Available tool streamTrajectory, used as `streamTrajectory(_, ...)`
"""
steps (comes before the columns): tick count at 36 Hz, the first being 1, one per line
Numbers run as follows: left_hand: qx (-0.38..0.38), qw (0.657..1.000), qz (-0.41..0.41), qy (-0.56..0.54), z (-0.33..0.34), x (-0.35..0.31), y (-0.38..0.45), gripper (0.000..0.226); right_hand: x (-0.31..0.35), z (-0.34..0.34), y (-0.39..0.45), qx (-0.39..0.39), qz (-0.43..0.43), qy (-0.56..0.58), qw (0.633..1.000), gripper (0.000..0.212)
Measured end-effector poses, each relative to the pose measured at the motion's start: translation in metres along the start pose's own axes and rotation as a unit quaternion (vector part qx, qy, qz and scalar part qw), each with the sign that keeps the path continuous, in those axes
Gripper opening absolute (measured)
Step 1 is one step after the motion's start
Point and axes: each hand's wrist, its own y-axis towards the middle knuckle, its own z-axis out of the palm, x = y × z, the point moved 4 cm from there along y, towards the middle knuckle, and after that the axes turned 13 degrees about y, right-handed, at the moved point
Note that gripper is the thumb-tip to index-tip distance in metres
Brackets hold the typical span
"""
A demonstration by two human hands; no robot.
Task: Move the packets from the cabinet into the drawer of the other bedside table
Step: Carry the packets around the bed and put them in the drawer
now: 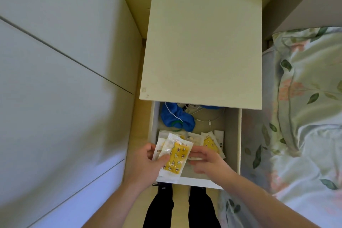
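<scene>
Crowding the drawer (232, 135): blue cloth (169, 116), white cable (212, 119), packets (211, 143)

Yellow-printed clear packets (173, 157) — tilted stack above open white drawer (232, 135), more inside (210, 143)

I'm looking down on the white bedside table (201, 42), its top bare. Its drawer (232, 135) is pulled out toward me. On the drawer floor, at the back: a blue cloth (170, 115) with a green ring (176, 123) on it, and thin white cables (209, 117) beside it. Toward the front: loose yellow-and-white packets (210, 143) lying flat, overlapping, some reaching the right wall. To the right, touching the table's side, I see a bed with floral bedding (305, 89).
</scene>
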Motion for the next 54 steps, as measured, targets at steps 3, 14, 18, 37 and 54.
streamTrajectory(3, 0.01, 1.0, -0.012, -0.007, 0.002, 0.003, 0.0, 0.018, 0.0, 0.012, -0.007, 0.003, 0.009, 0.052, 0.999, 0.044)
streamTrajectory(14, 0.019, 0.996, -0.049, -0.068, 0.003, 0.019, -0.006, 0.023, -0.009, 0.029, -0.008, -0.061, -0.017, 0.115, 0.991, 0.017)
streamTrajectory(18, 0.018, 0.991, -0.06, -0.121, 0.001, 0.025, -0.008, 0.024, -0.01, 0.036, -0.004, -0.043, -0.001, 0.136, 0.99, 0.022)
streamTrajectory(37, -0.085, 0.97, -0.136, -0.18, -0.007, 0.058, 0.012, 0.029, -0.014, 0.025, 0.028, -0.109, 0.05, 0.212, 0.97, 0.021)
streamTrajectory(54, -0.122, 0.981, -0.08, -0.125, -0.041, 0.066, 0.023, 0.034, -0.015, 0.045, 0.079, -0.195, 0.07, -0.158, 0.966, 0.04)
